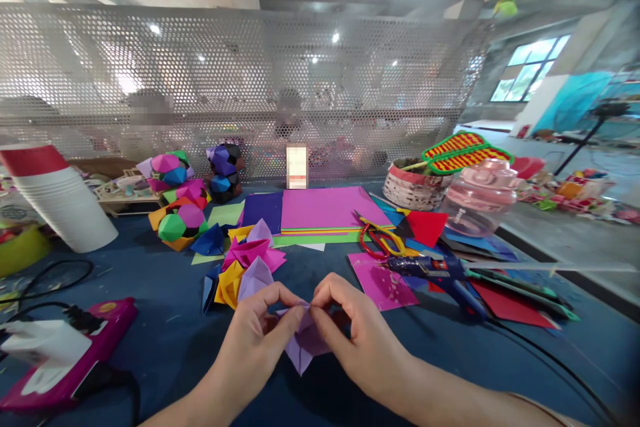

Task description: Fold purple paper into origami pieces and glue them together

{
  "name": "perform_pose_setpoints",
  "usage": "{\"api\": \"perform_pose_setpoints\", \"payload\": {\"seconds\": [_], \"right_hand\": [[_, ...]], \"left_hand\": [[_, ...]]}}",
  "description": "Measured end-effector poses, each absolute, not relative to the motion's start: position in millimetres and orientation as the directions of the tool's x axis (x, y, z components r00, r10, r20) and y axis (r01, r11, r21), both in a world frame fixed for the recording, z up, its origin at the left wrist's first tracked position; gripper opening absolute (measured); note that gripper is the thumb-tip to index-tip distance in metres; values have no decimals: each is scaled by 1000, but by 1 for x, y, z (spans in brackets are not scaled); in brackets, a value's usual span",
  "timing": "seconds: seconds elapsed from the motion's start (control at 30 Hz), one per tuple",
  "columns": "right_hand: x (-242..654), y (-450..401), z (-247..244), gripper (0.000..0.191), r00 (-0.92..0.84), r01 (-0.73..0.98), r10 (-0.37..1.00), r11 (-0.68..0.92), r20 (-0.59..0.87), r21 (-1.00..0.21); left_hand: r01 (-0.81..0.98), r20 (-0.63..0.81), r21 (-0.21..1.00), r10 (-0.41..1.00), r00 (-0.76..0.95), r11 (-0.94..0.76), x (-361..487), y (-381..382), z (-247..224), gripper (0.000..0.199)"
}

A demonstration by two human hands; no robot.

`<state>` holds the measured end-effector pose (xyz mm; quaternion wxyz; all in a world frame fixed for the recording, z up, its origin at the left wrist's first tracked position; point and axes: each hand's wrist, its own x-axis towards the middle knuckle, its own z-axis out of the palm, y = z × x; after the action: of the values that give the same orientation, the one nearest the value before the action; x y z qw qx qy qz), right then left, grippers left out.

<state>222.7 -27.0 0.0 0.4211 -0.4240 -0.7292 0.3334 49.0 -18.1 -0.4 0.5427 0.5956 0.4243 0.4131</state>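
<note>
Both hands pinch one piece of light purple folded paper (301, 347), low in the middle of the view, over the dark blue table top (175, 330). On the left hand (263, 327), the thumb and pointing finger are closed together on the paper's top part; the right hand (357, 333) pinches just beside it, with its other fingers curled in. This paper looks very light and thin, and a bit stiff along its creases. It should bend easily, and a hard squeeze could crumple or tear it, so the folded edges seem the best spots to hold, using just fingertips. Near the left hand sit folded paper shapes in purple, yellow, pink and blue (249, 255). Behind them is a flat stack of coloured paper sheets (330, 210). Off to the right lie scissors with red and yellow handles (397, 240) and a dark blue glue gun (440, 268).
</note>
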Motion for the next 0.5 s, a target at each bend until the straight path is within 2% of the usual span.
{"api": "perform_pose_setpoints", "payload": {"seconds": [0.1, 0.27, 0.5], "right_hand": [[224, -28, 0, 3, -289, 355, 889, 443, 355, -823], [225, -28, 1, 24, -331, 382, 836, 542, 436, -749], [226, -27, 2, 17, -300, 357, 812, 582, 500, -731]], "left_hand": [[109, 50, 990, 952, 301, -87, 49, -18, -3, 23], [135, 43, 987, 954, 296, -86, 47, -18, -8, 19], [112, 43, 990, 936, 349, -88, 48, -19, -2, 24]]}}
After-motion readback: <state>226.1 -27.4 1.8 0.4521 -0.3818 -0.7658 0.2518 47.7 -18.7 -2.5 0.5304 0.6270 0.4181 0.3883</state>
